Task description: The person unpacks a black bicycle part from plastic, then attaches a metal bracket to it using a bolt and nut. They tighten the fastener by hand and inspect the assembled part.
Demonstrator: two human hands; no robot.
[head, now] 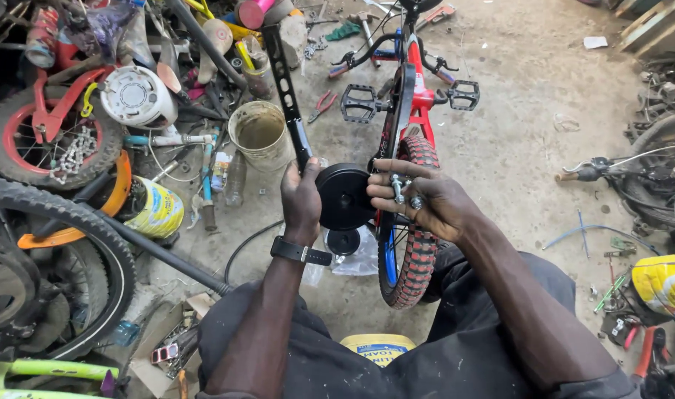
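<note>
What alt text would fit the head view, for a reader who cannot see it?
A seated person's left hand grips a black perforated metal bracket bearing a small black wheel, while the right hand holds silver bolts against it. A small red bicycle stands upside down just beyond, on a workshop floor littered with tools, a bucket and bicycle parts.

My left hand [302,201] covers lower end of black bracket [287,100]; grip there unseen. Small wheel [344,196] hides its axle. Bolt [401,188] partly lost between my right hand [426,203] fingers. Red bike [410,140] handlebar cut by top edge. Yellow can [378,347] half under my legs.
</note>
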